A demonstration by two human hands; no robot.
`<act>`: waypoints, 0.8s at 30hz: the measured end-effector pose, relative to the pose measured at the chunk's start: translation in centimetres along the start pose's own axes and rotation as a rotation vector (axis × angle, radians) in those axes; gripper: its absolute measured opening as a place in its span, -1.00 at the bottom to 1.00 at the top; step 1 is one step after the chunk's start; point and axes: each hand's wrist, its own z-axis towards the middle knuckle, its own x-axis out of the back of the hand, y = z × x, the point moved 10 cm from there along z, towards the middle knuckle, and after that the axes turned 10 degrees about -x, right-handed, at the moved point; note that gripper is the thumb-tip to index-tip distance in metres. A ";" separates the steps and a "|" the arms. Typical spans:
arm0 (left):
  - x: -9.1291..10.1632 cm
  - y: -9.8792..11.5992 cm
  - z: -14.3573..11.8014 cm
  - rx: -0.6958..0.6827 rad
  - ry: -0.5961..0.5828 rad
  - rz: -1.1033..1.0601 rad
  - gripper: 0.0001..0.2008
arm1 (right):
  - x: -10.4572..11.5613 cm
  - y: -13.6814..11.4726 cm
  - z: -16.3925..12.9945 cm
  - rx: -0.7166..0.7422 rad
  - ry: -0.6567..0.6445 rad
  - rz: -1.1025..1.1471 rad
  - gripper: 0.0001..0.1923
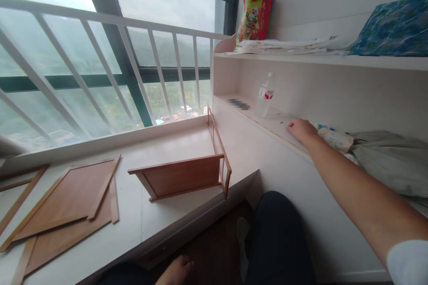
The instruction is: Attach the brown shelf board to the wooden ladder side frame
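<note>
My right hand [301, 130] reaches onto the lower shelf with its fingers curled together. Whatever it may hold is hidden. A tiny dark piece [281, 122] lies just left of its fingertips, too small to name. Low in the view, my left hand [177, 270] is closed near my lap, and its inner side cannot be seen. On the white ledge, a brown wooden panel [187, 177] stands on edge, meeting an upright wooden frame [219, 142] at its right end. Framed wooden panels [63, 196] lie flat and overlapping further left.
A plastic bottle [265, 100] stands on the lower shelf [247, 113], left of a soft wipes-like pack [336, 138] and grey cloth [394, 158]. The upper shelf carries a red bag [259, 11] and a blue patterned package [394, 26]. White railing [150, 49] runs along the window.
</note>
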 end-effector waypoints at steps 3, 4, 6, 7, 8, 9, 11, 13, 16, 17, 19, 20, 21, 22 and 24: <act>0.0 0.1 -0.3 0.012 -0.001 -0.010 -0.62 | -0.3 0.5 -0.2 -0.044 -0.033 -0.025 -0.70; 0.0 0.2 -0.4 0.014 -0.004 -0.011 -0.64 | -0.4 0.6 -0.3 -0.051 -0.038 -0.031 -0.70; -0.1 0.5 -0.5 0.017 -0.014 -0.009 -0.68 | -0.3 0.7 -0.4 -0.061 -0.039 -0.045 -0.69; -0.1 0.6 -0.5 0.018 -0.018 -0.008 -0.68 | -0.3 0.7 -0.5 -0.063 -0.038 -0.052 -0.68; -0.2 0.7 -0.6 0.020 -0.022 -0.005 -0.69 | -0.3 0.7 -0.6 -0.063 -0.037 -0.059 -0.68; -0.1 0.8 -0.6 0.022 -0.023 -0.001 -0.69 | -0.3 0.6 -0.7 -0.060 -0.035 -0.065 -0.68; 0.0 1.0 -0.8 0.024 -0.025 0.009 -0.68 | -0.3 0.5 -0.8 -0.052 -0.033 -0.074 -0.68; 0.1 1.3 -1.1 0.024 -0.027 0.017 -0.67 | -0.3 0.4 -0.8 -0.043 -0.030 -0.078 -0.68; 0.3 1.7 -1.5 0.022 -0.035 0.027 -0.66 | -0.2 0.1 -0.8 -0.036 -0.019 -0.078 -0.70; 0.4 1.9 -1.6 0.022 -0.037 0.032 -0.66 | -0.2 0.1 -0.8 -0.035 -0.013 -0.078 -0.71; 0.5 2.2 -1.9 0.022 -0.037 0.041 -0.66 | -0.2 -0.1 -0.7 -0.033 -0.002 -0.079 -0.71; 0.6 2.3 -2.0 0.022 -0.036 0.046 -0.66 | -0.3 -0.1 -0.7 -0.031 0.003 -0.081 -0.72; 0.7 2.5 -2.1 0.022 -0.034 0.050 -0.65 | -0.3 -0.2 -0.7 -0.029 0.008 -0.083 -0.72; 0.7 2.6 -2.1 0.021 -0.033 0.054 -0.65 | -0.4 -0.2 -0.6 -0.026 0.011 -0.084 -0.72; 0.8 2.8 -2.3 0.020 -0.032 0.061 -0.65 | -0.5 -0.3 -0.5 -0.013 0.016 -0.087 -0.72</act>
